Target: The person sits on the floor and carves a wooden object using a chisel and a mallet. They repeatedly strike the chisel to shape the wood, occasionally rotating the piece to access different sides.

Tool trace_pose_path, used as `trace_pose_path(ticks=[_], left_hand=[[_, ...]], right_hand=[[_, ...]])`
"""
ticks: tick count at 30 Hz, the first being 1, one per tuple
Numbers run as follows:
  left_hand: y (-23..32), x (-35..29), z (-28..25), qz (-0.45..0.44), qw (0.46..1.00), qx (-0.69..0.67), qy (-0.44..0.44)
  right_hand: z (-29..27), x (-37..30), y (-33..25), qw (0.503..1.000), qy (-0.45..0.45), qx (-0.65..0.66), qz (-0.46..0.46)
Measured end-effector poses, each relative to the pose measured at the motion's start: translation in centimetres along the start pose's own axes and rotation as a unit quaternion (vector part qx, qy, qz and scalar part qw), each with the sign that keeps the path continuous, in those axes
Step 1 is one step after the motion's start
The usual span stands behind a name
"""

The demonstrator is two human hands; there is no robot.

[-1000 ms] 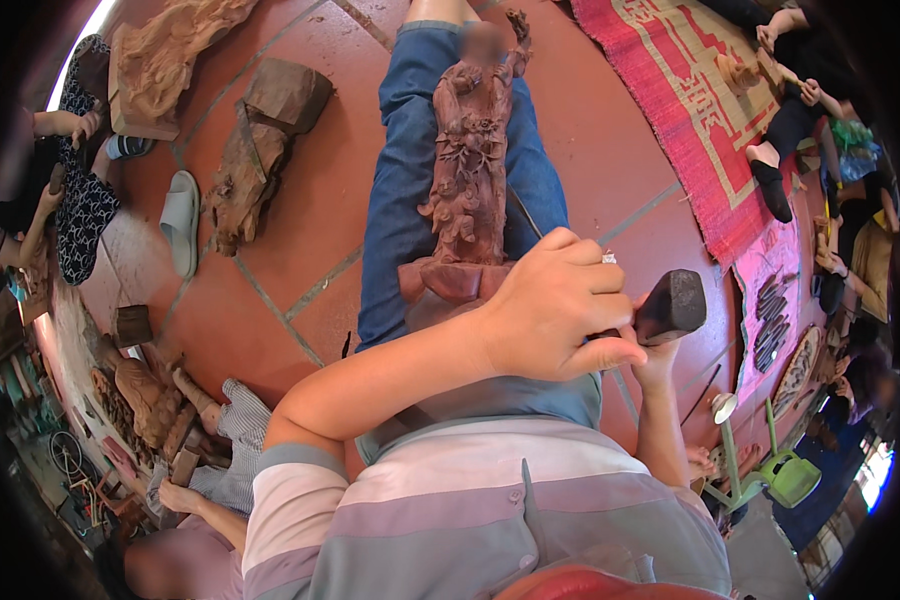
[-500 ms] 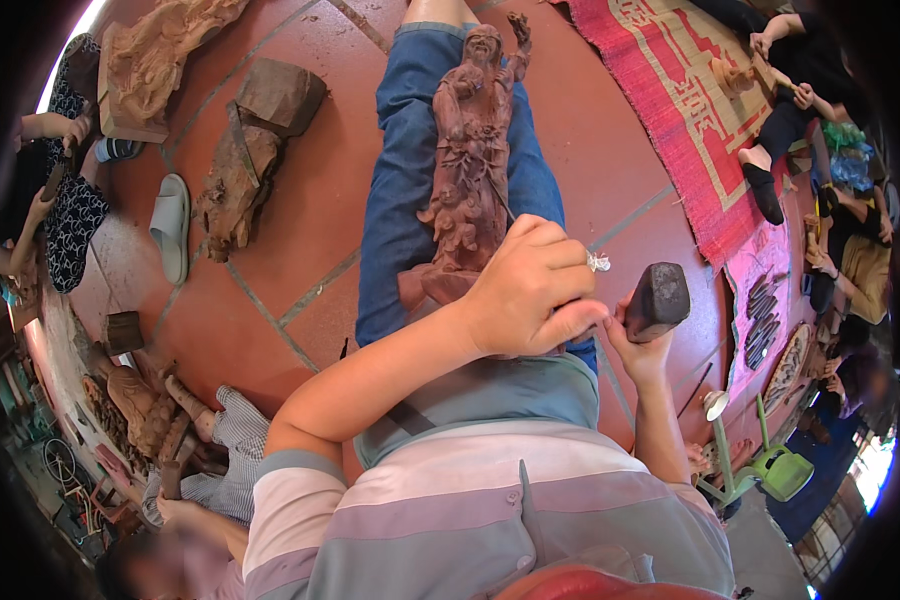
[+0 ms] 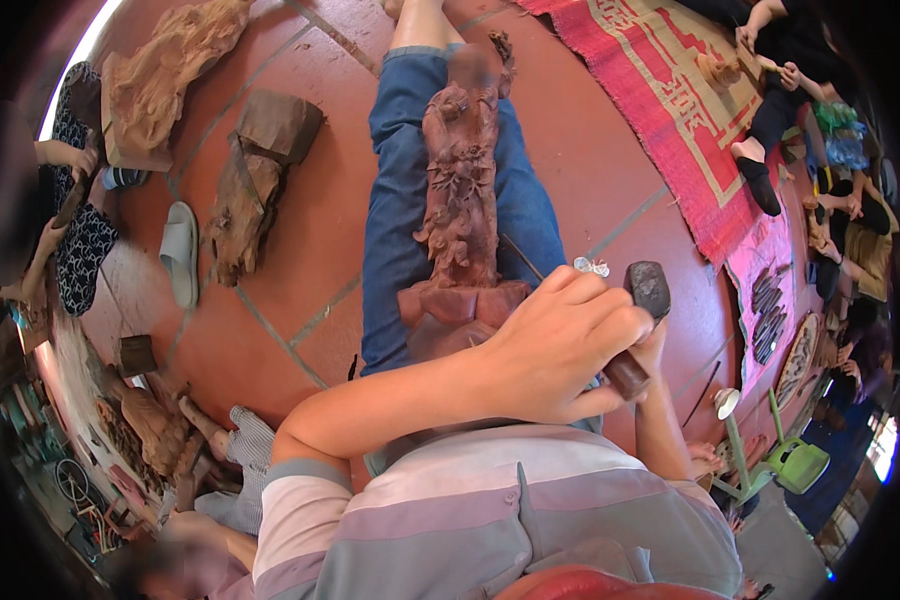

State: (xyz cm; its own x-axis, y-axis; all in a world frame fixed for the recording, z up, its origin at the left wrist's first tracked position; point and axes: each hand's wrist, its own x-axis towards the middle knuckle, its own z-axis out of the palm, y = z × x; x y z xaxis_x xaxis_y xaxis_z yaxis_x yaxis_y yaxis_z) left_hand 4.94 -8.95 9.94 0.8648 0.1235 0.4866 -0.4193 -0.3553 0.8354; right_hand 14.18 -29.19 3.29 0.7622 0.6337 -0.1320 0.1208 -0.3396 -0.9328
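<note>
Clutching chisel (image 3: 625,377), left hand (image 3: 570,345) curled tight round it, right hand (image 3: 655,345) partly hidden, gripping mallet (image 3: 649,288), statue (image 3: 462,190) between legs (image 3: 396,225), ahead-left of left hand.

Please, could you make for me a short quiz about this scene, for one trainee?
1. Fill in: the grey slipper lies to the ____ of the carved wooden figure.
2. Multiple choice: what grips the thin metal tool?
A) the right hand
B) both hands
C) the left hand
3. True or false: the carved wooden figure stands upright on the red mat.

Key:
1. left
2. C
3. False; it lies along the person's legs, in blue jeans.
</note>
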Motion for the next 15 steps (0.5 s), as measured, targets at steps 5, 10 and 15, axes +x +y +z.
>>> trace_pose_path(ticks=[5, 10, 15], left_hand=[[0.0, 0.8, 1.4, 0.010, 1.000, -0.002, 0.026], [-1.8, 1.9, 0.3, 0.055, 0.994, 0.093, -0.012], [-3.7, 1.6, 0.0, 0.019, 0.997, 0.049, 0.064]], right_hand=[[-0.9, 0.0, -0.2, 0.980, -0.020, 0.112, 0.166], [-1.0, -0.6, 1.9, 1.000, -0.009, 0.002, -0.023], [-0.1, -0.7, 0.7, 0.996, 0.067, 0.044, 0.045]])
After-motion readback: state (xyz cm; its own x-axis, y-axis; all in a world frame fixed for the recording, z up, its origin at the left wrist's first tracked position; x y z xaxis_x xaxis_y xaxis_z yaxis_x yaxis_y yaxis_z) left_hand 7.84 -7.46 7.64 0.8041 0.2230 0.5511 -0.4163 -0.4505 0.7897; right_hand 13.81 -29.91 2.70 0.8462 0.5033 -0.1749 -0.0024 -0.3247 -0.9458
